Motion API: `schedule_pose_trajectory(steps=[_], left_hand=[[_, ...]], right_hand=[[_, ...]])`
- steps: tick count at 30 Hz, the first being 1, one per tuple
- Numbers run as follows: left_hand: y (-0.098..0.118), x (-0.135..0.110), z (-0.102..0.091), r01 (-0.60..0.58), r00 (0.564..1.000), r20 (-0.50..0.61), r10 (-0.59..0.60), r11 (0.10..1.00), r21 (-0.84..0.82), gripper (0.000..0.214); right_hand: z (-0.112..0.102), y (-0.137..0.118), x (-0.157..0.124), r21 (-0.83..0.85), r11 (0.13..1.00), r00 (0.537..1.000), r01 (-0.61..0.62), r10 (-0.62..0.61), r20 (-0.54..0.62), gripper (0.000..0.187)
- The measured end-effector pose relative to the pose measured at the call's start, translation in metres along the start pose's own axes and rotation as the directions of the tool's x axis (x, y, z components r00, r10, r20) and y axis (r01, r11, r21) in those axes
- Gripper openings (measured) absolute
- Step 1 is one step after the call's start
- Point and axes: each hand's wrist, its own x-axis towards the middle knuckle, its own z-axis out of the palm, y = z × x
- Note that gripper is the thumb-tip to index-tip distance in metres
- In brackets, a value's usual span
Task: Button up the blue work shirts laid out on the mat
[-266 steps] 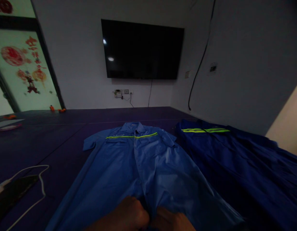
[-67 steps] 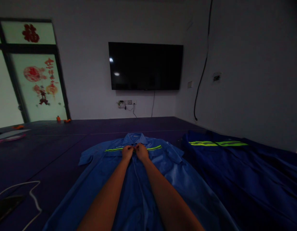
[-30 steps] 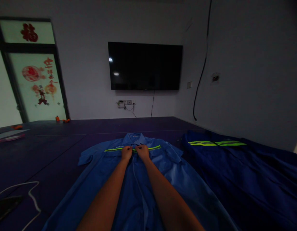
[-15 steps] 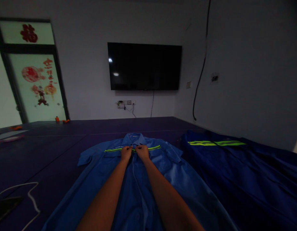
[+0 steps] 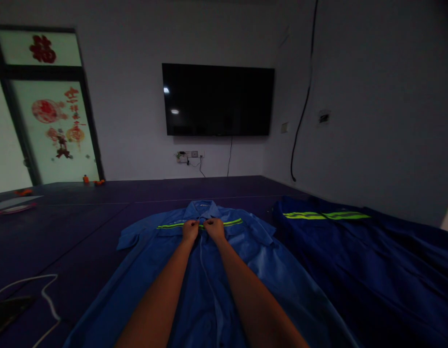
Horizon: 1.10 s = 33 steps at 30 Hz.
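A blue short-sleeved work shirt [image 5: 242, 251] lies spread out front side up, its collar at the far end and a yellow-green reflective stripe across the chest. Just below the collar, my left hand [image 5: 190, 230] pinches one edge of the front opening. Close beside it, my right hand [image 5: 214, 228] is closed in a pinch on the opposite edge. The fingertips of both hands nearly meet over the stripe. Any button between them is too small and dark to make out. Below my hands the front edges run down between my forearms.
A darker blue garment [image 5: 347, 256] with a reflective stripe lies at right on the purple surface [image 5: 89, 227]. A white cable [image 5: 50, 295] and a dark flat object [image 5: 9, 311] are at lower left. Small orange items [image 5: 99, 182] sit by the door. A television [image 5: 218, 100] hangs on the wall.
Almost nothing differs. Both hands stay at the same spot on the shirt front, with only a very slight shift of the fingers.
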Motion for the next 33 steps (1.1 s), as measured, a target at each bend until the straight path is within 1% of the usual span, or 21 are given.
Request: schedule_pose_trajectory(steps=[4, 9, 17, 23, 33], left_hand=[[-0.0001, 0.0008, 0.0, 0.007, 1.0, 0.001, -0.007, 1.0, -0.003, 0.025], [-0.0021, 0.0015, 0.0014, 0.034, 0.999, -0.026, -0.036, 0.999, -0.042, 0.019], [-0.0082, 0.0038, 0.0076, 0.087, 0.989, -0.101, -0.107, 0.98, -0.181, 0.006], [-0.0093, 0.0034, 0.0095, 0.12, 0.981, -0.115, -0.154, 0.958, -0.262, 0.002], [-0.0042, 0.0014, 0.0052, 0.156, 0.975, -0.105, -0.195, 0.941, -0.299, 0.007]], right_hand=[[0.0003, 0.0006, 0.0, -0.004, 1.0, 1.0, 0.024, -0.024, -0.008, 0.018], [0.0023, 0.003, 0.0004, 0.004, 1.0, 1.0, 0.02, -0.02, -0.017, 0.018], [0.0023, 0.0034, 0.0009, 0.019, 1.0, 1.0, 0.018, -0.018, -0.012, 0.018], [0.0011, 0.0015, -0.0003, 0.025, 0.999, 0.999, 0.026, -0.026, -0.024, 0.019], [0.0028, 0.0025, -0.0007, 0.002, 1.0, 0.999, 0.031, -0.03, -0.033, 0.018]])
